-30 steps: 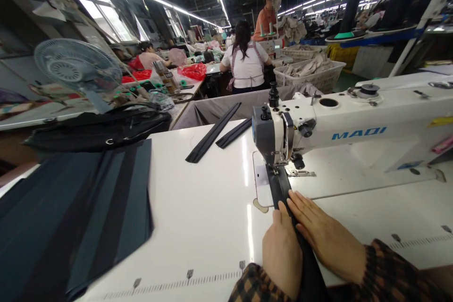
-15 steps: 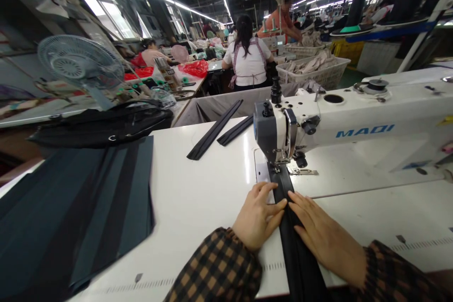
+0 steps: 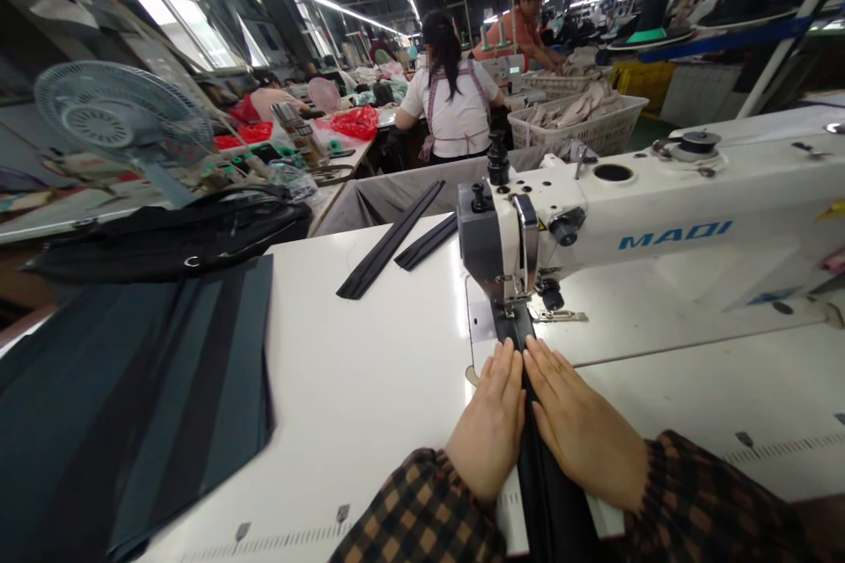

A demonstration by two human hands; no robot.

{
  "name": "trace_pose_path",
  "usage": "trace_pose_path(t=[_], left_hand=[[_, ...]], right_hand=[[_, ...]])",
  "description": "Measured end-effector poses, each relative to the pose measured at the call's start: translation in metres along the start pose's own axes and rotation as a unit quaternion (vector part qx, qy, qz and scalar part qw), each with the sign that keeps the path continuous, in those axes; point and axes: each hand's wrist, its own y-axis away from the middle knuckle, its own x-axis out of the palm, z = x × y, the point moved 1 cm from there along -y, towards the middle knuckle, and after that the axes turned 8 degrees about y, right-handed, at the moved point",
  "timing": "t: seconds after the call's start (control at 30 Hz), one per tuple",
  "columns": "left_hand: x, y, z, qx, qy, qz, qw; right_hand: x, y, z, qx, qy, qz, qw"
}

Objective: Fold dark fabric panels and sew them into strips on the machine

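Observation:
A long black fabric strip [image 3: 556, 501] runs from the table's front edge up under the presser foot [image 3: 510, 308] of a white sewing machine [image 3: 660, 193]. Flat on the strip's left side lies my left hand [image 3: 489, 422], its fingers stretched forward. My right hand [image 3: 584, 427] rests on the right side with straight fingers and the thumb along the strip. The two sets of fingertips nearly meet just short of the presser foot. Neither hand grips anything; both press down on the fabric.
Two black strips, a longer one [image 3: 389, 242] and a shorter one [image 3: 428, 243], lie left of the machine head. Dark fabric panels [image 3: 217, 369] cover the table's left part. Behind them sit a black bag [image 3: 172, 233] and a fan [image 3: 119, 119]. A co-worker [image 3: 452, 97] sits ahead.
My left hand has gone from bent, pinching fingers to lying flat with fingers stretched forward. My right hand has shifted slightly towards the presser foot. The whole view has moved a little.

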Motion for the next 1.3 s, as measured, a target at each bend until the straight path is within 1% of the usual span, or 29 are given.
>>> trace_pose_path(t=[0.17,0.27,0.37,0.5,0.63,0.7,0.87,1.03,1.2,1.3], left_hand=[[-0.002,-0.002,-0.007,-0.027,0.003,-0.017,0.999],[-0.005,-0.005,-0.01,-0.041,0.012,-0.017,0.999],[-0.006,-0.007,-0.01,-0.052,0.021,-0.016,0.998],[-0.006,-0.011,-0.008,-0.073,0.031,-0.027,0.996],[-0.002,-0.016,-0.006,-0.095,0.018,-0.016,0.995],[-0.001,-0.019,-0.006,-0.108,0.009,-0.014,0.994],[0.0,-0.026,-0.008,-0.127,0.011,-0.027,0.991],[-0.002,-0.028,-0.013,-0.119,0.025,-0.044,0.992],[-0.01,-0.03,-0.02,-0.089,0.061,-0.114,0.988],[-0.009,-0.028,-0.02,-0.063,0.058,-0.135,0.987]], right_hand=[[0.003,-0.005,0.002,0.011,-0.007,-0.02,1.0],[0.002,-0.007,0.002,0.015,-0.008,-0.024,1.0],[0.001,-0.008,0.002,0.015,-0.008,-0.019,1.0],[0.001,-0.011,0.002,0.009,-0.005,-0.004,1.0],[0.002,-0.014,0.001,0.014,-0.004,-0.012,1.0],[0.002,-0.016,0.0,0.01,0.005,-0.005,1.0],[0.003,-0.021,-0.002,0.003,0.022,0.005,1.0],[0.004,-0.023,-0.001,0.005,0.028,0.001,1.0],[0.002,-0.025,-0.002,0.006,0.017,0.01,1.0],[0.002,-0.024,-0.001,0.009,0.016,0.009,1.0]])
